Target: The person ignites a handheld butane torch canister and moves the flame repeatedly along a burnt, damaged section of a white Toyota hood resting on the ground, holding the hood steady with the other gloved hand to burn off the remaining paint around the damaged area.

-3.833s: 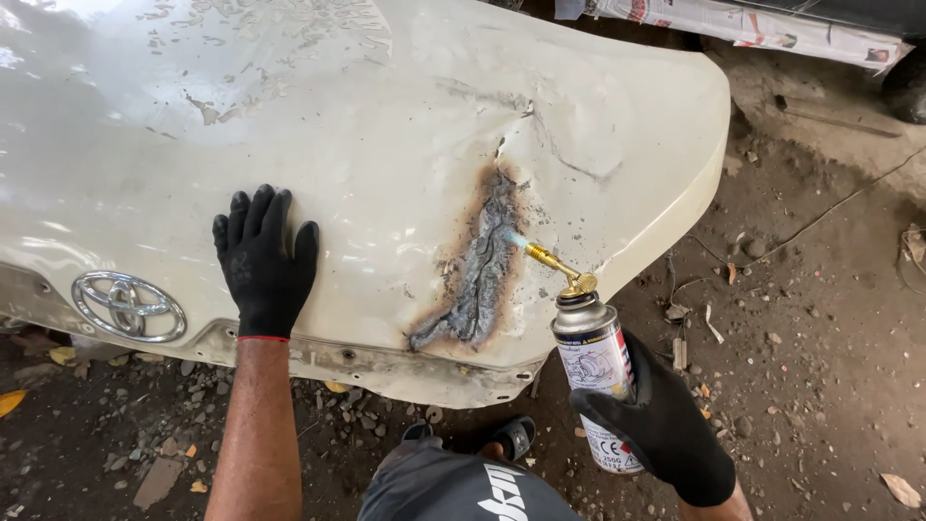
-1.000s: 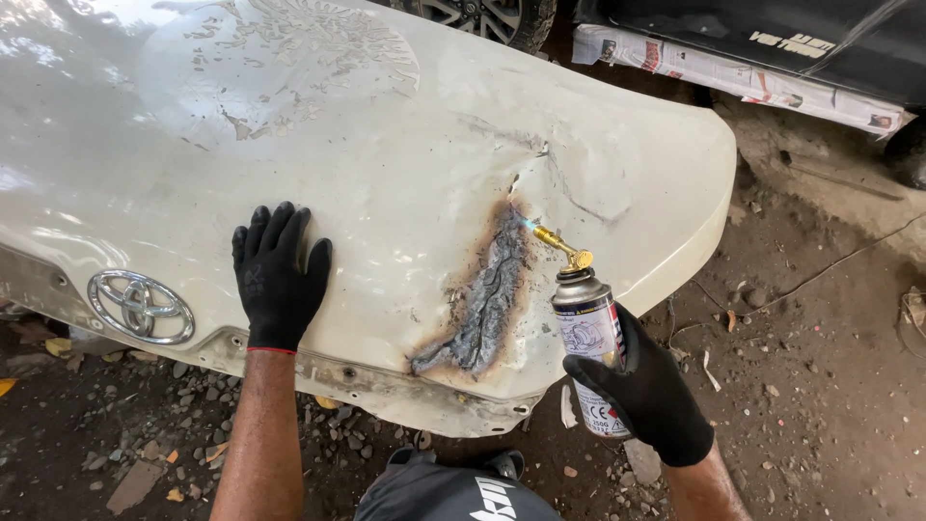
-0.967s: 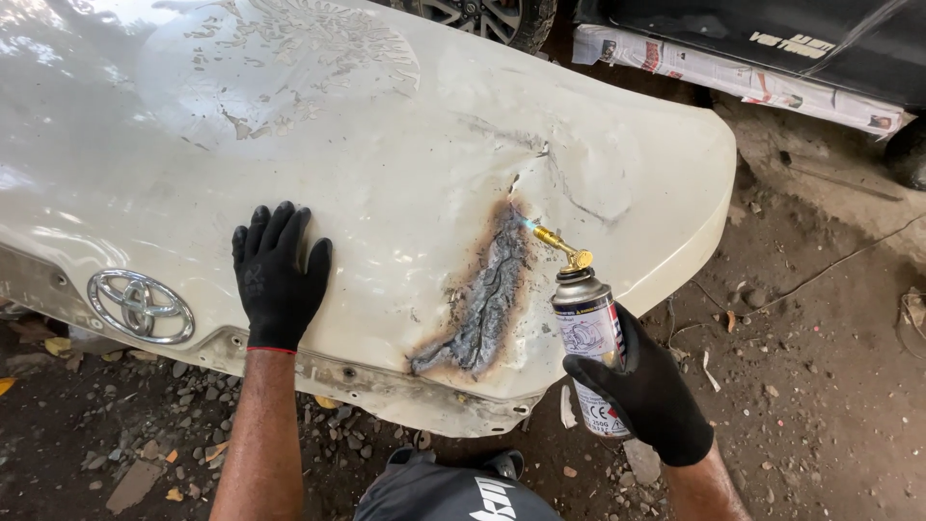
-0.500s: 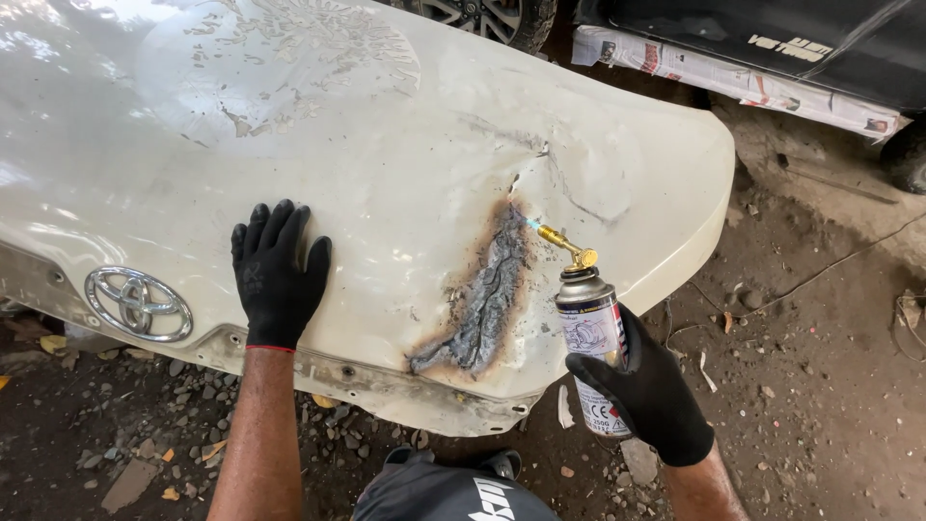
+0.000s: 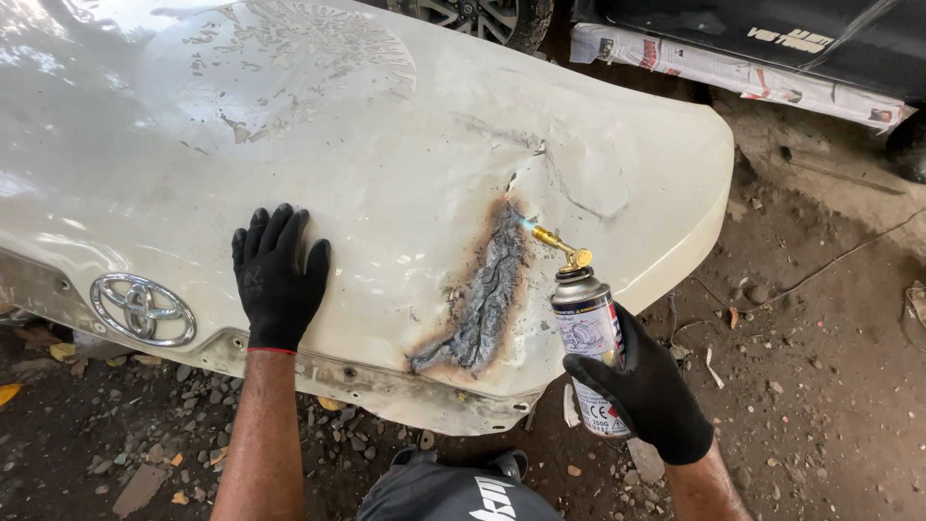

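Fingers of the right hand (image 5: pixel 644 391) are wrapping the torch can (image 5: pixel 588 333), aiming its flame at the cream bumper (image 5: pixel 405 145); left hand (image 5: pixel 275 275) is pressing spread flat. Scorched strip (image 5: pixel 482 299) is already burnt; the upper crack looks untreated.

I wear a black knit glove on my left hand (image 5: pixel 276 278), its cuff edged with a thin red line, and a matching black glove on my right hand (image 5: pixel 648 386). My forearms are bare. My knee (image 5: pixel 453 490) is in dark grey fabric with white print.
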